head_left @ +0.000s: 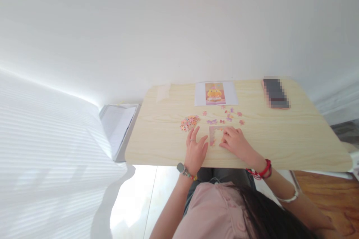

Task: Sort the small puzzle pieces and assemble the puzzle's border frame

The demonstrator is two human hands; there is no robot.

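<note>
Head view, person seated at a light wooden table (280,145), both hands on the top near the front edge.

Work item: a partly assembled puzzle (215,134), small, upright rectangle, long axis running away from the body toward the wall. It lies between the two hands, close to the front edge and roughly at table centre.

Right hand (235,142): just right of the puzzle, fingers curled loosely, fingertips resting on the puzzle's right edge. Looks like it is pressing or seating a piece there; I cannot tell whether a piece is pinched under the fingers. Red bracelet at that wrist.

Left hand (196,150): released, flat on the table, fingers spread, thumb side just beside the puzzle's left edge. Holds nothing. Watch on that wrist.

Key relation: the puzzle is left of the right hand and right of the left hand; the right hand is in contact, the left one beside it.

Supply: a heap of pieces (189,122) lies just beyond the left fingertips, so the left hand is nearer to it. A row of scattered pieces (226,116) lies beyond the puzzle, near either hand.

Further back: reference picture (215,93) on a white sheet at the wall edge, phone (275,93) far right.
</note>
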